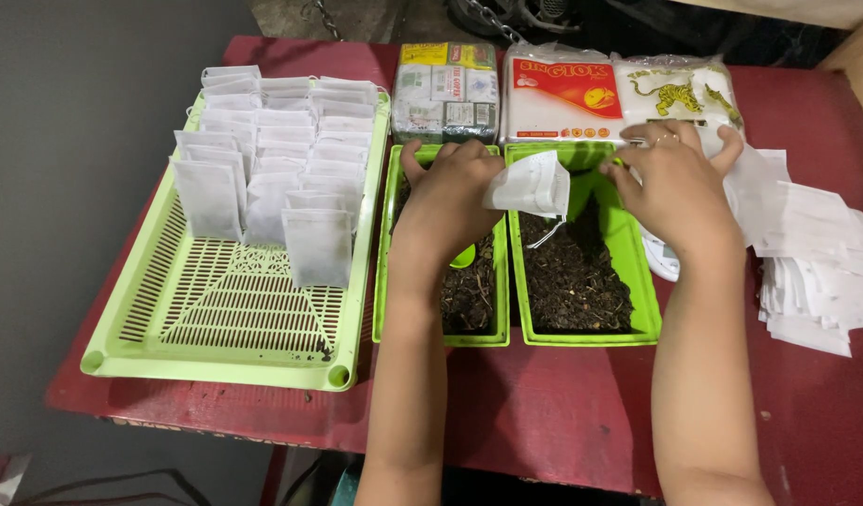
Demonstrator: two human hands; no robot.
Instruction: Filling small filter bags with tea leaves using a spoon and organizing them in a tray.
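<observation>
I pinch the small white paper bag [530, 185] mid-frame with my left hand [450, 192], right hand [675, 183] spread apart, keeping it over the green plastic tray of dark dry leaves [637, 281].

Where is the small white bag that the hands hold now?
In the head view the small white bag is at centre, held between the left hand and right hand, above the right green tray of dark loose material.
</observation>
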